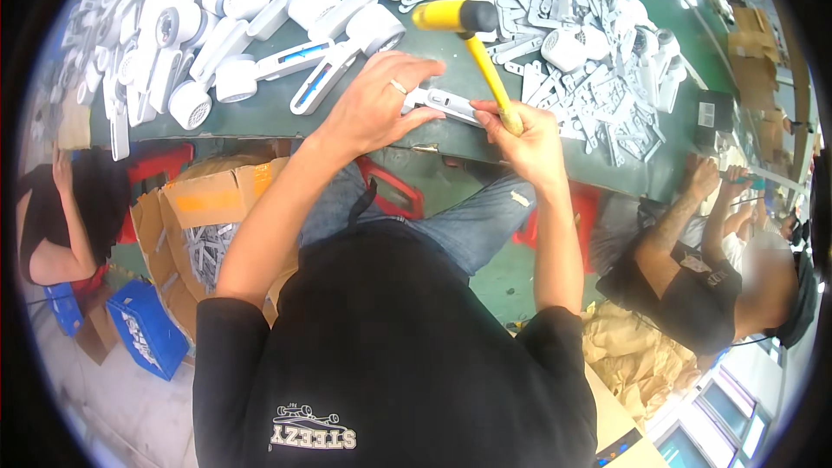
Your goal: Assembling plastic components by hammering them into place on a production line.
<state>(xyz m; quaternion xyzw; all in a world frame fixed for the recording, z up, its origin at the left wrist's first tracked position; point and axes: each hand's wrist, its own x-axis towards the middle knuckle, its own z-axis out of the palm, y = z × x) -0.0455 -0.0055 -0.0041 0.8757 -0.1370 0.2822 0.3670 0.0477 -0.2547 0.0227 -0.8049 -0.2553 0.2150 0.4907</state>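
A slim pale grey piece [445, 104] is at the upper centre of the frame, held in both hands just above the near edge of the table [663, 13]; it slopes slightly down toward the right and has a small slot on its upper face. The left hand [373, 108] is curled over its left end, the thumb along the lower edge and the index finger arched above; a ring shows on one finger. The right hand [526, 140] pinches the right end between thumb and fingertip while also gripping the handle of a yellow hammer [488, 74]. The hammer stands tilted, its yellow and black head above and to the left of that hand.

Beyond the left hand, two long housings with blue strips [321, 80] lie on the table, at the edge of a big pile of white round-headed housings [245, 0] filling the upper left. In the upper right is a heap of small flat grey pieces [607, 113], with more round-headed housings among it.

Farther out, an open cardboard box [208, 199] with grey pieces inside stands at the left, near a blue box [147, 329]. A person [672, 295] sits at the right, above crumpled brown paper [637, 355]; another person [82, 208] is at the left edge.
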